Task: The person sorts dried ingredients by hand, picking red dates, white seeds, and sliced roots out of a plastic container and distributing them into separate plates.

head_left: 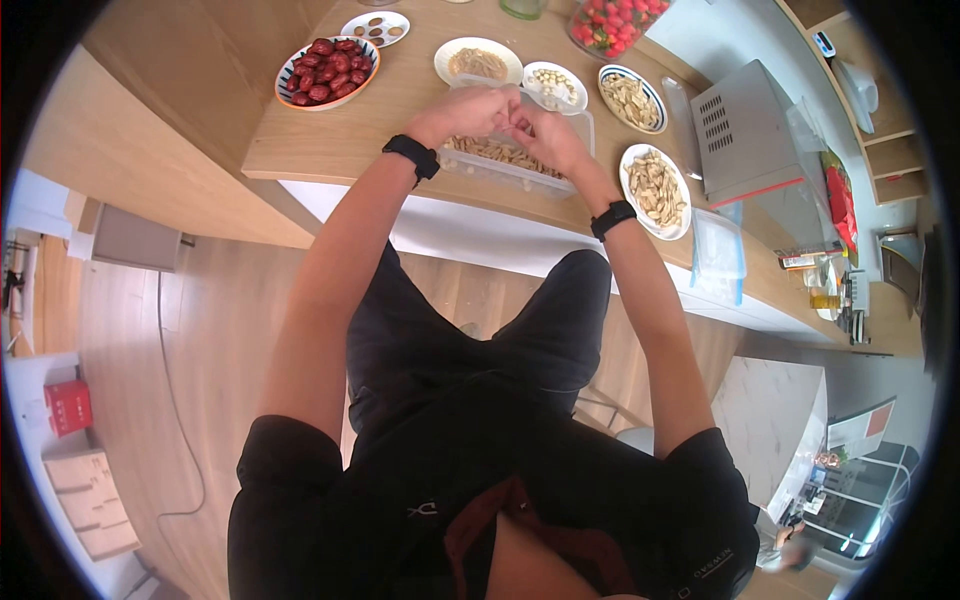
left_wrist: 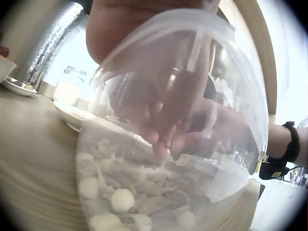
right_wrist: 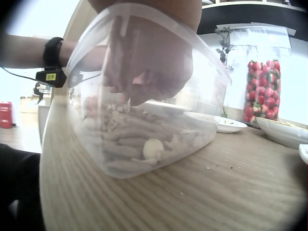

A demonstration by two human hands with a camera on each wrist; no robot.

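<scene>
Both hands meet above a clear plastic box [head_left: 520, 180] near the table's front edge. Fingertips of the left hand [head_left: 475, 110] are bent and pinched close against those of the right hand [head_left: 550, 138]. A tiny pale piece [left_wrist: 168, 144] shows between the fingertips in the left wrist view, seen blurred through the box wall. Inside the box lie light brown strips [head_left: 500, 152], with round white pieces [left_wrist: 122, 200] among them; one white piece [right_wrist: 153, 149] rests against the wall in the right wrist view. The box wall partly veils the fingers in both wrist views.
Behind the box stand a plate of pale shreds [head_left: 478, 64] and a dish of white pieces [head_left: 552, 86]. Red dates [head_left: 325, 75] fill a bowl at left. Two plates of dried slices [head_left: 630, 98] [head_left: 655, 190], strawberries [head_left: 610, 25] and a grey appliance [head_left: 745, 130] are at right.
</scene>
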